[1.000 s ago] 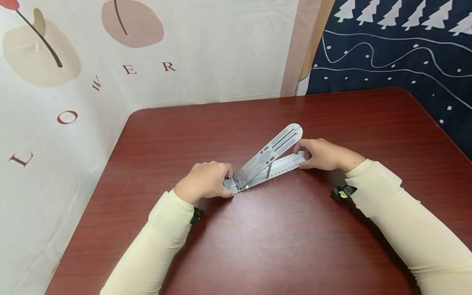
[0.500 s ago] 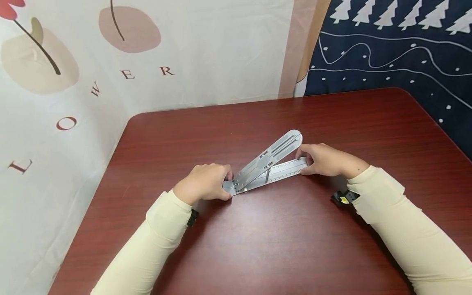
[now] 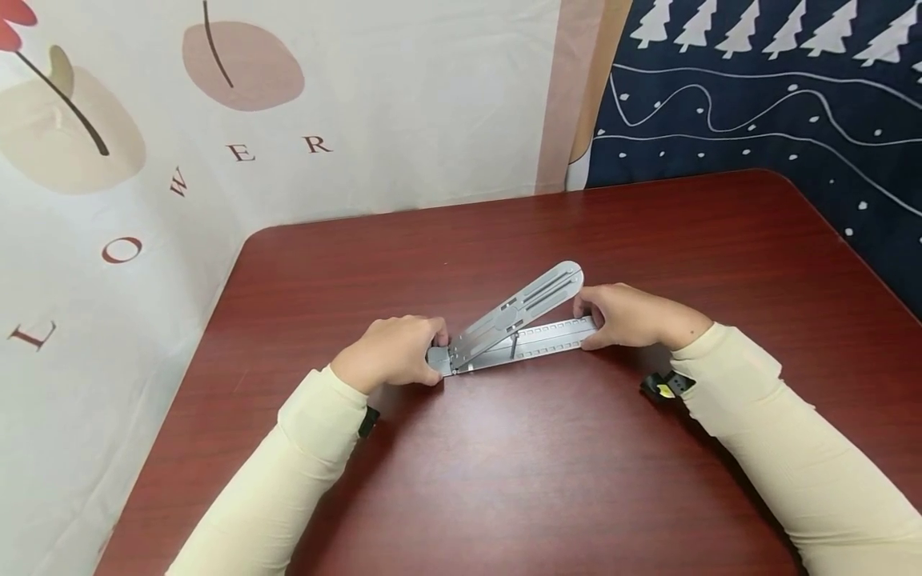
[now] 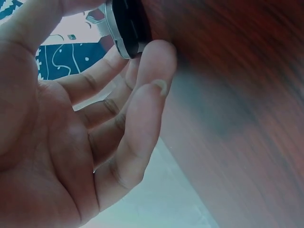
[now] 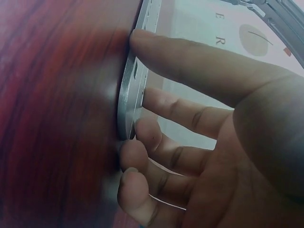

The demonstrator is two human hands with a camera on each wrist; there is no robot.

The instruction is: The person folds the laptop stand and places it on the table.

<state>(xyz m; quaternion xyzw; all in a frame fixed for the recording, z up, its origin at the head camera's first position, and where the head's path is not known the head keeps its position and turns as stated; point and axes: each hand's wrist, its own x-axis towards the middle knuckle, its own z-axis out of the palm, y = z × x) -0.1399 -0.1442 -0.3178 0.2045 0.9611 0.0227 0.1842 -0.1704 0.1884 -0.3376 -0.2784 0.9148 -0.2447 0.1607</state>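
A grey folding stand (image 3: 551, 339) lies on the table, its long base notched along both edges. Its rounded upper arm (image 3: 520, 310) is raised at an angle from the hinge, with a thin strut (image 3: 514, 346) between arm and base. At the hinge end, my left hand (image 3: 394, 350) grips the stand between thumb and fingers. My right hand (image 3: 628, 314) holds the base's far right end, thumb on the near edge and fingers on the other side. In the right wrist view the thumb (image 5: 190, 61) presses the base's rim close over the tabletop.
The reddish-brown wooden table (image 3: 547, 464) has rounded back corners. Behind it hang a pale printed cloth (image 3: 432, 104) and a dark blue cloth (image 3: 720, 104) with white trees. Black wrist devices (image 3: 663, 386) sit under the sleeves.
The stand has turned slightly, its right end coming nearer to me with the right hand. Both hands keep their grip. The head view has shifted a little.
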